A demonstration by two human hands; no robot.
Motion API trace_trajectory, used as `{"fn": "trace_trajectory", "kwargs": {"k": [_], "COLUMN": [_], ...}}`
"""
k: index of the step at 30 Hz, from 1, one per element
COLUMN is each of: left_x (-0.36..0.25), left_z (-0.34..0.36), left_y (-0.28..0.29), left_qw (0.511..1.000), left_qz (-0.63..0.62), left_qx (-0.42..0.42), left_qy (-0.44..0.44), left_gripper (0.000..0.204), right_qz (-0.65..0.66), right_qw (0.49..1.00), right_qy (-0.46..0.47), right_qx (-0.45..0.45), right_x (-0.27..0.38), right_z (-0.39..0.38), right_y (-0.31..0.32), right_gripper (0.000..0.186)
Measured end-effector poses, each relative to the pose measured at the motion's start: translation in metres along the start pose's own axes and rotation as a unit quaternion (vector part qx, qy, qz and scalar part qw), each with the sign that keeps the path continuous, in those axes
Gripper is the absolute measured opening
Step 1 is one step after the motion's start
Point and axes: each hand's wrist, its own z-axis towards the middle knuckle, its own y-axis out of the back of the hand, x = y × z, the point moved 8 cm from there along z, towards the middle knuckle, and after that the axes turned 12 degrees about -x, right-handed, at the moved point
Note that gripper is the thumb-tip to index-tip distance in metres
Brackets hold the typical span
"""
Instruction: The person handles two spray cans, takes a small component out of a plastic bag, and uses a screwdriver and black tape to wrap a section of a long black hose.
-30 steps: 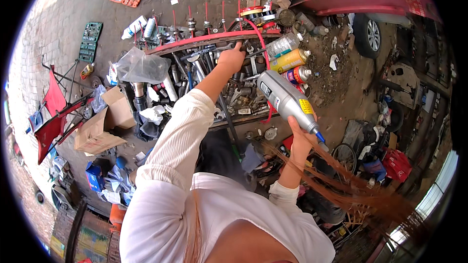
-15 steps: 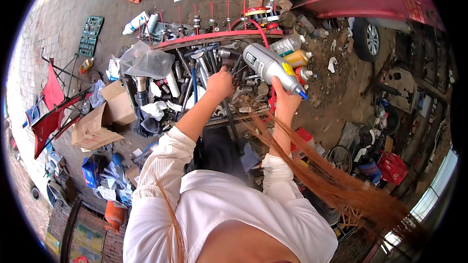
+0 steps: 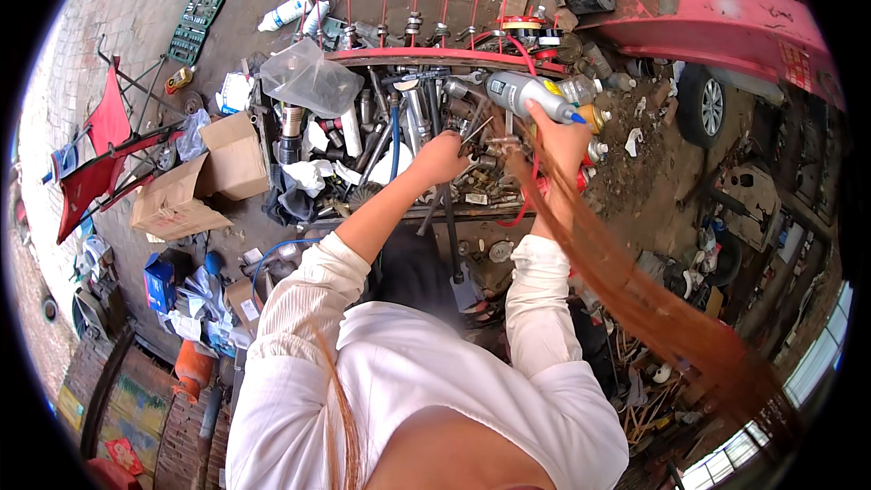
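My right hand (image 3: 561, 141) is closed on a grey plastic bottle (image 3: 519, 91), with my thumb along its side. The bottle lies tilted over the right part of a tool tray (image 3: 426, 215), its blue nozzle tip (image 3: 577, 117) pointing right. Over the middle of the tray my left hand (image 3: 442, 159) is closed around a long dark metal bar (image 3: 452, 227), which shows above and below my fist. Wrenches (image 3: 415, 113), sockets and other metal tools lie around that hand. Loose hair hangs partly across my right wrist.
A clear plastic box (image 3: 311, 79) and an open cardboard box (image 3: 204, 177) stand left. A red rail with upright rods (image 3: 426, 56) borders the tray's far side. Bottles (image 3: 581, 89) stand right, near a red metal panel (image 3: 699, 14) and a wheel (image 3: 703, 104). A folding red chair (image 3: 109, 145) stands far left.
The view has shifted, so the tray sits farther right. My right hand has carried the bottle forward, away from me, and its nozzle dips less. My left hand stays closed on the bar.
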Motion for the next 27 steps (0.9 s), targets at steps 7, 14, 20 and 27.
{"fn": "trace_trajectory", "kwargs": {"k": [7,14,20,27], "left_x": [0.002,-0.003,0.003,0.009], "left_z": [-0.029,-0.059,-0.088,-0.135], "left_y": [0.012,0.024,0.028,0.037], "left_qw": [0.923,0.855,0.822,0.785], "left_qz": [-0.299,-0.419,-0.455,-0.533], "left_qx": [0.070,0.111,0.105,0.079], "left_qy": [0.230,0.284,0.324,0.306], "left_gripper": [0.024,0.025,0.022,0.022], "right_qz": [-0.101,0.138,0.227,0.181], "right_qw": [0.992,0.990,0.972,0.928], "right_qy": [0.069,0.014,-0.020,-0.120], "right_qx": [0.013,-0.017,-0.063,0.303], "right_x": [0.026,-0.031,-0.050,-0.058], "right_z": [0.033,0.000,-0.052,-0.240], "right_y": [-0.014,-0.023,-0.002,-0.049], "right_gripper": [0.076,0.078,0.041,0.024]}}
